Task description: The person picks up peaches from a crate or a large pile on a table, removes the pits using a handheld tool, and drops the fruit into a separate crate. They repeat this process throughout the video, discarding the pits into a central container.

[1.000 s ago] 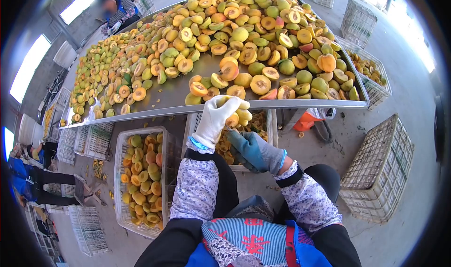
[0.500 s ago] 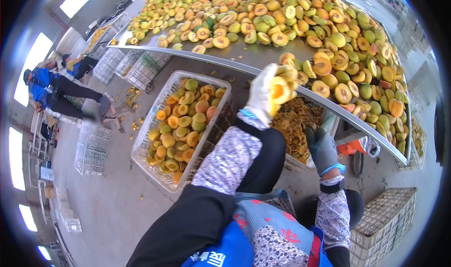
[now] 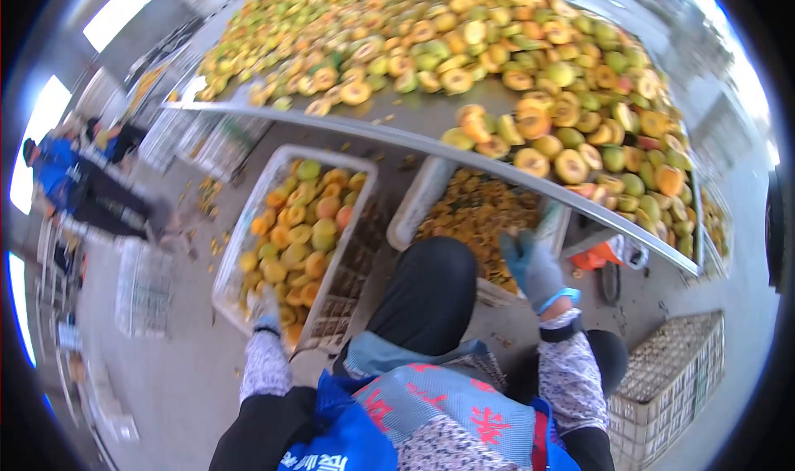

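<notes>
My left hand (image 3: 265,307), in a whitish glove and smeared by motion, is at the near left edge of a white plastic crate (image 3: 225,276). Halved yellow-green stone fruit (image 3: 300,235), apricot- or peach-like, fill that crate. Whether the fingers hold anything does not show. My right hand (image 3: 534,270), in a grey and teal glove, hovers with fingers apart over a second crate (image 3: 406,210) partly under the table edge. Brownish-orange scraps (image 3: 472,214), perhaps pits, lie in it. Above, fruit halves (image 3: 571,164) are heaped on the metal table (image 3: 414,115).
An upright mesh crate (image 3: 671,380) stands on the floor at my right. An orange bag (image 3: 595,256) lies beneath the table. More crates (image 3: 145,293) stand at left, near a person in a blue vest (image 3: 58,173). Fruit scraps (image 3: 209,196) litter the floor.
My left hand has moved from the table edge, where it held several fruit halves, down and left to the fruit crate. My right hand stays over the scraps. The view has shifted slightly.
</notes>
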`<state>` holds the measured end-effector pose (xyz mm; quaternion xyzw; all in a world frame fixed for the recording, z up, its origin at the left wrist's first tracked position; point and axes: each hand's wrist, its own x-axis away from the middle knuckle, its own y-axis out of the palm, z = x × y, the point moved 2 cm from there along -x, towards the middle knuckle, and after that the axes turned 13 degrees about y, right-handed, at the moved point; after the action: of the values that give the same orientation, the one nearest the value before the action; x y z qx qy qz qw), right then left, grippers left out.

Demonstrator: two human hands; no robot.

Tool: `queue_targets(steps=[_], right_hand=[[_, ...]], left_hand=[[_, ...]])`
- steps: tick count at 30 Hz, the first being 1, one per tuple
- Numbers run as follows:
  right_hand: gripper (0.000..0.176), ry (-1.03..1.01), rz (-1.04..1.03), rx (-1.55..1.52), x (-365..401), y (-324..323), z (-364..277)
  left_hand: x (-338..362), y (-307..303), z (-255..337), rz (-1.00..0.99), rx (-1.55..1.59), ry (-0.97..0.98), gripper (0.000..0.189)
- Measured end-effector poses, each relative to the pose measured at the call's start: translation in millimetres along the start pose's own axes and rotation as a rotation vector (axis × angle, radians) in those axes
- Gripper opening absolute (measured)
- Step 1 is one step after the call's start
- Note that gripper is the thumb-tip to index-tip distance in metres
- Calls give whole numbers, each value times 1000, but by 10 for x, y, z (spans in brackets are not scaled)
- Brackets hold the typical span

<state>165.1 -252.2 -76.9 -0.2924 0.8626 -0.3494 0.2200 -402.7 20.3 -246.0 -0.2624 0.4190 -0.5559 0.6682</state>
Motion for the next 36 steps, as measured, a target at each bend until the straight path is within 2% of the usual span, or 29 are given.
queue_targets(steps=[1,2,3,6,9,10,12,14,15,16,18,19,22,26,30,32,34,36], right_hand=[[33,57,-43,-19,2,-82,-94],[32,78,-64,-88,-19,-50,-54],[31,124,-89,-80,-32,-93,-85],[30,189,-142,-116,-36,-180,-176],[31,193,-159,-141,-42,-174,-149],[31,192,-163,-144,-35,-172,-130],[33,188,-189,-145,-25,-235,-128],[34,160,-163,-209,-39,-281,-94],[33,175,-151,-175,-35,-323,-107],[33,167,-135,-121,-42,-351,-125],[33,158,-130,-138,-55,-354,-121],[32,158,-129,-174,-54,-371,-131],[32,168,-131,-143,-59,-448,-219],[28,127,-24,-302,-111,-453,-255],[21,31,51,-584,-175,-639,-449],[21,31,78,-650,-181,-684,-444],[25,60,91,-647,-219,-730,-435],[26,65,130,-680,-259,-668,-355]], left_hand=[[-3,-94,25,-130,5,-237,80],[-127,-65,-151,-217,-96,-269,83],[-125,-320,474,-325,-336,-290,80],[-462,-264,1487,-63,-232,51,72],[-461,-190,3478,186,256,605,48],[-426,-150,4047,182,405,769,41],[-289,-169,5038,-93,518,755,47],[-280,53,5653,-146,193,833,56],[-268,184,5854,-285,86,886,57],[-266,347,5993,-422,-30,931,57],[-192,615,6087,-332,-36,993,53],[-202,647,6119,-408,-39,1015,41],[-166,630,6141,-266,-69,1242,30],[-159,620,6144,-291,823,1013,36],[322,192,6253,-1081,1555,272,44],[547,197,6257,-1166,1714,277,43],[756,279,6262,-1165,1857,178,41],[863,435,6255,-1034,1763,335,42]])
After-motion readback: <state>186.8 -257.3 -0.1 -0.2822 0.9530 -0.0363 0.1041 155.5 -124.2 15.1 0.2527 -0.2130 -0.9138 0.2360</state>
